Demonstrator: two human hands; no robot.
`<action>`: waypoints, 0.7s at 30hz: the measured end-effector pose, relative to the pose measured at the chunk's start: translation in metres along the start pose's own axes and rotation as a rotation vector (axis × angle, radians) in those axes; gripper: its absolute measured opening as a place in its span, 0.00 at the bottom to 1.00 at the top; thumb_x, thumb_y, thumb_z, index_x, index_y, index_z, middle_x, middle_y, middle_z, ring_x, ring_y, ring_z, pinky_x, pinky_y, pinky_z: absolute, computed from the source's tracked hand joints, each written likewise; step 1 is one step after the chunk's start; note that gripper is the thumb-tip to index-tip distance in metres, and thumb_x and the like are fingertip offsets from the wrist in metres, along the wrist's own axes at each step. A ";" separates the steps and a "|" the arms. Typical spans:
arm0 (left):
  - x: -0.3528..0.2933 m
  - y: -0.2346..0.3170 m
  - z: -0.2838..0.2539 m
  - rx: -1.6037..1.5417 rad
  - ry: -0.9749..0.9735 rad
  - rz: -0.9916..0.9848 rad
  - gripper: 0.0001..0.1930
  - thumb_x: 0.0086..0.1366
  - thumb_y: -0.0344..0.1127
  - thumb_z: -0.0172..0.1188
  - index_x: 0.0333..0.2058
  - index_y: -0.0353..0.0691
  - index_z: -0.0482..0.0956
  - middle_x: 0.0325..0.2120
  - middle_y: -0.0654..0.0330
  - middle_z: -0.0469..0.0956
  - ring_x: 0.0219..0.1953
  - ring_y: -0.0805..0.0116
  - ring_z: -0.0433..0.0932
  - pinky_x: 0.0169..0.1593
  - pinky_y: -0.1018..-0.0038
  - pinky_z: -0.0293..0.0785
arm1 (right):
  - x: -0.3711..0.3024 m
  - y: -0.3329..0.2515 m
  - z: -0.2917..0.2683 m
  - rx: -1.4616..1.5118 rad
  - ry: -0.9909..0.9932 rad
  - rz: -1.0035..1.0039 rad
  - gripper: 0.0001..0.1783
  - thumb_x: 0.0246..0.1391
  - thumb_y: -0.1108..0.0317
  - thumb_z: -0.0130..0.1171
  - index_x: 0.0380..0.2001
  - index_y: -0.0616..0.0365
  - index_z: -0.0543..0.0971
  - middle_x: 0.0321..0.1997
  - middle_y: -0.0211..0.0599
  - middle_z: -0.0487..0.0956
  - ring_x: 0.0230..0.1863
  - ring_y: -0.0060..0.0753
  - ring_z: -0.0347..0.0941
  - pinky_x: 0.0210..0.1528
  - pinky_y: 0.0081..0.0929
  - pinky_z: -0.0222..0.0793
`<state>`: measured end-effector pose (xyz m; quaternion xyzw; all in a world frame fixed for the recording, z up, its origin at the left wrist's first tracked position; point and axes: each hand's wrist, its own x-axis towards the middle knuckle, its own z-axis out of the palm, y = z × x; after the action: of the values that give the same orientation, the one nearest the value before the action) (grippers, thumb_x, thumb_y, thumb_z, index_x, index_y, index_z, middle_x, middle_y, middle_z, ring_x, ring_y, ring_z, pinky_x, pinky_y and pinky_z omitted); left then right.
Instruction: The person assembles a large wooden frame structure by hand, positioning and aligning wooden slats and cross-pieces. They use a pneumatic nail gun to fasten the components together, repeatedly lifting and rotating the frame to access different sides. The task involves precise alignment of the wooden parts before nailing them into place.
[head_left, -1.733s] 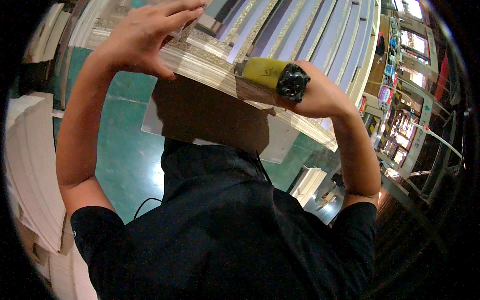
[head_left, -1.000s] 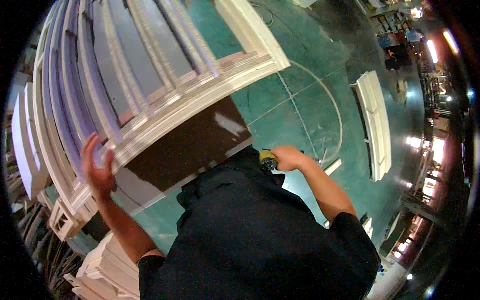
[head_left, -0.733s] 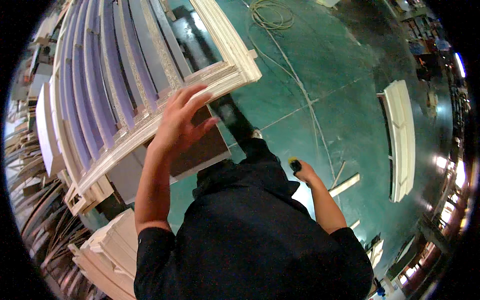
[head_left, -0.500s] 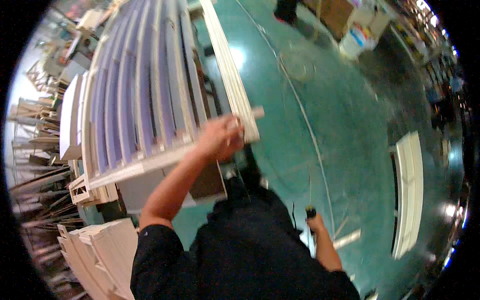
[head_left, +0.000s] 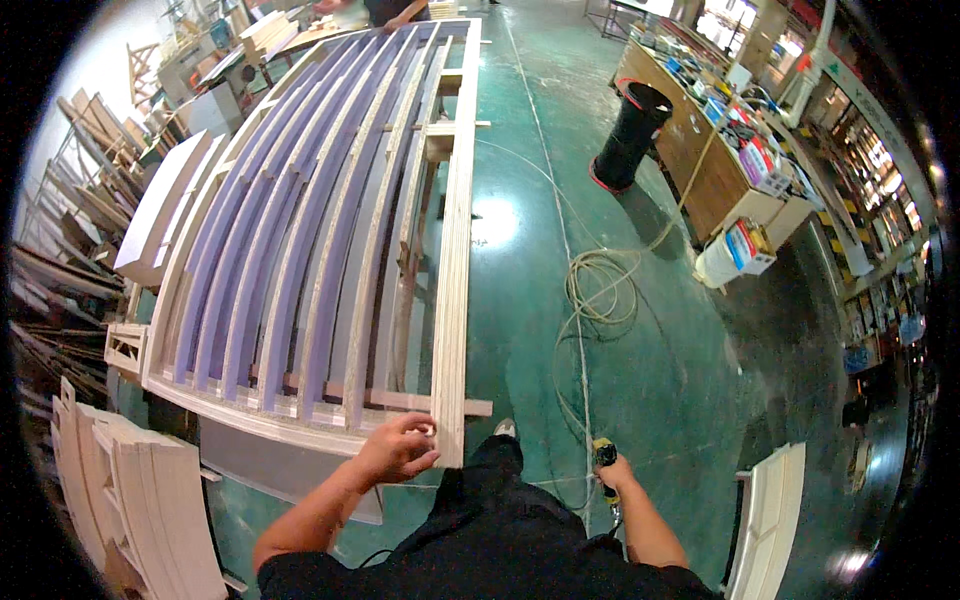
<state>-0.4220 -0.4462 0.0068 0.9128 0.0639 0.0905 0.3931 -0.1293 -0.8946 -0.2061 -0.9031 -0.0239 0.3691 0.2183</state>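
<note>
My left hand is by the near right corner of a large wooden frame. Its fingers are curled, with thumb and forefinger close together. A small pale spot shows at the fingertips, too small to make out. Long curved slats with purple sides run lengthwise inside the frame. A short wooden strip pokes out from under the frame's right rail, near that hand. Out to the right, my right hand grips a yellow and black power tool by its handle, over the floor.
A coiled hose lies on the green floor. Farther right stand a black bin, a cluttered workbench and a white bucket. Pale panels are stacked near left; another panel lies right. A co-worker's hand touches the far end.
My view has tilted up, bringing the far end and a co-worker into sight. My left hand stays by the frame's corner. My right hand still holds the power tool, now more plainly seen.
</note>
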 end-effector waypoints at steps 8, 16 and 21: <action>0.121 0.024 0.000 0.193 0.178 -0.509 0.35 0.55 0.42 0.72 0.57 0.35 0.68 0.58 0.42 0.65 0.59 0.42 0.68 0.61 0.57 0.67 | 0.127 0.002 -0.084 -0.118 -0.003 -0.076 0.23 0.41 0.65 0.67 0.44 0.60 0.79 0.35 0.44 0.83 0.34 0.45 0.81 0.36 0.41 0.76; 0.271 0.058 0.022 0.138 0.508 -0.611 0.11 0.58 0.33 0.64 0.38 0.35 0.77 0.45 0.45 0.76 0.50 0.48 0.74 0.56 0.59 0.70 | 0.256 -0.001 -0.172 -0.483 -0.489 -0.060 0.28 0.50 0.54 0.64 0.52 0.58 0.76 0.42 0.45 0.80 0.42 0.46 0.77 0.42 0.40 0.72; 0.395 0.031 0.099 -0.151 0.455 -0.342 0.06 0.61 0.31 0.63 0.34 0.36 0.80 0.33 0.52 0.80 0.39 0.54 0.80 0.47 0.63 0.75 | 0.389 -0.073 -0.247 -0.147 -0.427 -0.077 0.23 0.56 0.50 0.63 0.46 0.58 0.77 0.33 0.38 0.79 0.31 0.37 0.75 0.33 0.39 0.72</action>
<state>-0.0142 -0.4632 0.0082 0.8132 0.2964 0.2298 0.4450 0.3287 -0.8418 -0.2753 -0.8162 -0.1306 0.5408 0.1559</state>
